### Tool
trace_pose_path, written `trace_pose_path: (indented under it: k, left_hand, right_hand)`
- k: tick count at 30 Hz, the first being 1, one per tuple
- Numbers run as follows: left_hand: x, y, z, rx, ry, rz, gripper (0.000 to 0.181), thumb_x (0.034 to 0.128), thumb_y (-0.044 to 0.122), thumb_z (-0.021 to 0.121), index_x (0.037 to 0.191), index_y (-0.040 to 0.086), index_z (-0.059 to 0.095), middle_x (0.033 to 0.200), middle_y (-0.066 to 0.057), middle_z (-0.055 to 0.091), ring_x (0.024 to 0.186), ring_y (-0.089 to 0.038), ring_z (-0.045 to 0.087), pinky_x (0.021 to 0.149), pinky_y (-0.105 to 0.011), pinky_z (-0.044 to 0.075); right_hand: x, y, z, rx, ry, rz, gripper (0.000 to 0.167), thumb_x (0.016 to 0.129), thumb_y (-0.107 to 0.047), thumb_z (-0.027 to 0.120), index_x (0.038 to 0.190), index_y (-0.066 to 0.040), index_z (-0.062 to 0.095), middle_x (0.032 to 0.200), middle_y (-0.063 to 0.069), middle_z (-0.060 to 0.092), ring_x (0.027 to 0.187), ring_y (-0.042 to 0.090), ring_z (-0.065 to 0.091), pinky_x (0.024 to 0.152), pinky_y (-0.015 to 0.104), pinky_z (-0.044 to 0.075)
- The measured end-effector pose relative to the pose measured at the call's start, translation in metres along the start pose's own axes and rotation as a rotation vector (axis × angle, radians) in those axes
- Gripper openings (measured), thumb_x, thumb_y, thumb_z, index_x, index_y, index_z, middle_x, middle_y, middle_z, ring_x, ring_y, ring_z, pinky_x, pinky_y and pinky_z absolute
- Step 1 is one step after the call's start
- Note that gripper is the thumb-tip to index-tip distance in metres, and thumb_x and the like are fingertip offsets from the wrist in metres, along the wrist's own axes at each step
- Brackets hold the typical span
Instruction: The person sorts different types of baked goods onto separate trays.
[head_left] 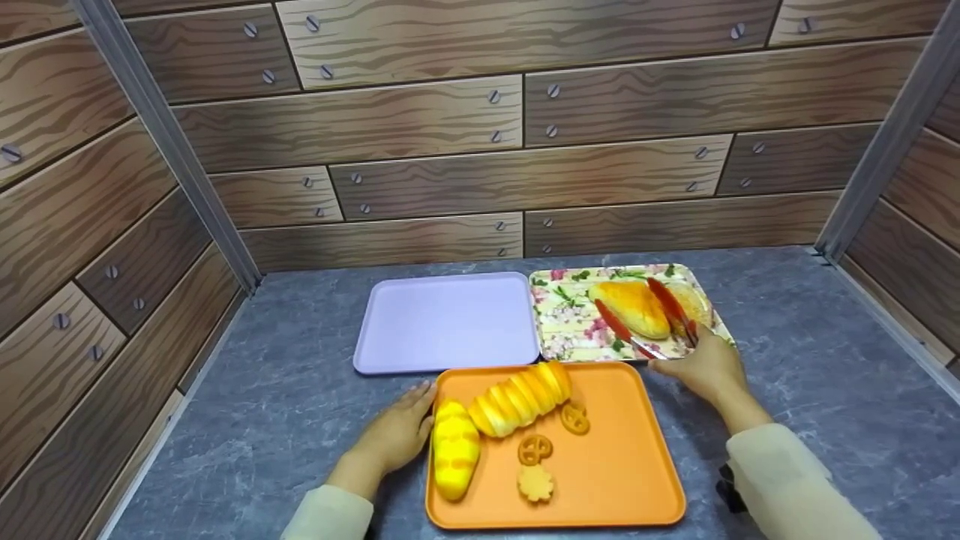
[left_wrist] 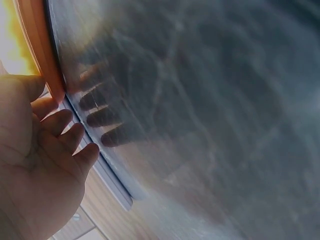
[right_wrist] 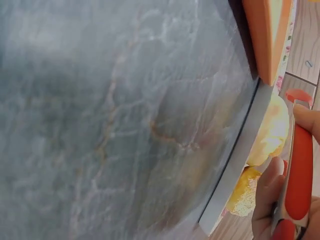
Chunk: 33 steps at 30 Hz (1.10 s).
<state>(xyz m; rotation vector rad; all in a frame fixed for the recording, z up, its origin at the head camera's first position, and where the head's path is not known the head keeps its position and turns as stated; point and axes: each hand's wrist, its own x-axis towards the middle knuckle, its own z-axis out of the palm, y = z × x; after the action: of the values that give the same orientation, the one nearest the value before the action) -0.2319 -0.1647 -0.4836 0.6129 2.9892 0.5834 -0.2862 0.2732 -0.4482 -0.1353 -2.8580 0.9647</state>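
My right hand (head_left: 709, 367) holds a pair of red-and-metal tongs (head_left: 613, 319), also seen in the right wrist view, where the red handle (right_wrist: 300, 170) lies between thumb and fingers. The tong arms stand on either side of a golden-brown bread roll (head_left: 637, 309) on the floral tray (head_left: 559, 349); whether they touch it I cannot tell. Another bread piece (head_left: 694, 300) lies just right of it, partly behind the tongs. At the left edge of the orange tray (head_left: 615, 480), my left hand (head_left: 394, 431) rests with its fingers extended, beside a yellow loaf (head_left: 455, 454).
On the orange tray also lie a ridged bread (head_left: 525, 399), two pretzels (head_left: 535, 450) and a flower-shaped cookie (head_left: 535, 484). A lilac tray (head_left: 450, 322) stands behind, left of the floral one. Wood-patterned walls (head_left: 420, 195) enclose the grey tabletop (head_left: 285, 360) at the back and sides.
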Motion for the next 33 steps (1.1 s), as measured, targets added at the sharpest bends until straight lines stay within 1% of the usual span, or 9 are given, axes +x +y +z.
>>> trace_pose_path:
  k: [7, 16, 18, 20, 22, 23, 25, 27, 33]
  left_hand:
    - [0.0, -0.001, 0.001, 0.001, 0.006, 0.0, 0.049, 0.0994, 0.016, 0.048, 0.144, 0.001, 0.038, 0.147, -0.018, 0.037, 0.134, -0.036, 0.034, 0.108, -0.051, 0.03]
    - [0.0, -0.002, 0.002, 0.013, 0.013, 0.014, 0.048, 0.0995, 0.016, 0.048, 0.144, -0.001, 0.039, 0.147, -0.019, 0.037, 0.134, -0.037, 0.035, 0.108, -0.051, 0.03]
    - [0.001, -0.001, 0.001, 0.011, 0.012, 0.012, 0.048, 0.0996, 0.017, 0.048, 0.144, 0.0, 0.039, 0.147, -0.018, 0.037, 0.134, -0.037, 0.035, 0.107, -0.051, 0.03]
    - [0.001, 0.0, 0.0, 0.011, 0.013, 0.013, 0.048, 0.0997, 0.017, 0.048, 0.144, 0.0, 0.039, 0.147, -0.018, 0.037, 0.133, -0.037, 0.035, 0.107, -0.051, 0.03]
    - [0.001, 0.0, 0.0, 0.012, 0.012, 0.015, 0.048, 0.0998, 0.017, 0.047, 0.143, -0.001, 0.039, 0.147, -0.019, 0.038, 0.134, -0.037, 0.035, 0.107, -0.051, 0.03]
    - [0.001, 0.0, 0.0, 0.012, 0.012, 0.016, 0.048, 0.0998, 0.017, 0.047, 0.143, -0.001, 0.039, 0.146, -0.019, 0.038, 0.134, -0.037, 0.035, 0.107, -0.051, 0.03]
    - [0.001, -0.001, 0.0, 0.014, 0.012, 0.018, 0.047, 0.0998, 0.017, 0.047, 0.143, -0.002, 0.04, 0.146, -0.019, 0.038, 0.134, -0.037, 0.035, 0.107, -0.051, 0.03]
    - [0.001, 0.0, 0.0, 0.016, 0.012, 0.018, 0.048, 0.0999, 0.017, 0.047, 0.143, -0.002, 0.04, 0.146, -0.019, 0.038, 0.133, -0.037, 0.035, 0.107, -0.051, 0.03]
    - [0.0, 0.0, 0.0, 0.014, 0.016, 0.019, 0.048, 0.0997, 0.017, 0.048, 0.143, -0.001, 0.04, 0.146, -0.019, 0.038, 0.133, -0.037, 0.036, 0.107, -0.051, 0.031]
  right_hand:
    - [-0.002, -0.005, -0.009, 0.041, -0.041, 0.008, 0.114, 0.071, -0.048, 0.08, 0.141, 0.019, 0.02, 0.135, 0.042, 0.034, 0.119, 0.054, 0.04, 0.097, 0.061, 0.037]
    - [-0.01, 0.0, -0.017, 0.106, -0.037, -0.01, 0.123, 0.069, -0.05, 0.081, 0.145, 0.015, 0.011, 0.14, 0.041, 0.028, 0.123, 0.053, 0.036, 0.1, 0.06, 0.035]
    - [-0.013, 0.002, -0.019, 0.102, -0.037, -0.029, 0.122, 0.069, -0.05, 0.081, 0.144, 0.016, 0.011, 0.137, 0.043, 0.03, 0.111, 0.05, 0.047, 0.095, 0.058, 0.04]
    - [-0.015, 0.005, -0.02, 0.094, -0.048, -0.049, 0.122, 0.07, -0.049, 0.081, 0.144, 0.017, 0.01, 0.122, 0.041, 0.048, 0.088, 0.042, 0.057, 0.081, 0.05, 0.049]
    - [-0.018, 0.008, -0.021, 0.093, -0.059, -0.081, 0.12, 0.071, -0.046, 0.082, 0.143, 0.018, 0.01, 0.096, 0.032, 0.062, 0.068, 0.027, 0.057, 0.065, 0.039, 0.051]
    - [-0.019, 0.009, -0.021, 0.09, -0.066, -0.096, 0.12, 0.071, -0.045, 0.082, 0.143, 0.018, 0.011, 0.084, 0.024, 0.064, 0.061, 0.021, 0.053, 0.059, 0.033, 0.048]
    - [-0.021, 0.011, -0.022, 0.094, -0.091, -0.123, 0.117, 0.072, -0.042, 0.082, 0.143, 0.019, 0.012, 0.067, 0.009, 0.06, 0.058, 0.015, 0.052, 0.052, 0.027, 0.043]
    - [-0.023, 0.012, -0.022, 0.102, -0.117, -0.153, 0.115, 0.072, -0.039, 0.083, 0.143, 0.019, 0.013, 0.07, 0.004, 0.06, 0.061, 0.015, 0.053, 0.052, 0.025, 0.042]
    - [-0.028, 0.011, -0.019, 0.134, -0.217, -0.238, 0.111, 0.068, -0.032, 0.087, 0.143, 0.016, 0.021, 0.074, 0.005, 0.062, 0.063, 0.018, 0.055, 0.052, 0.025, 0.045]
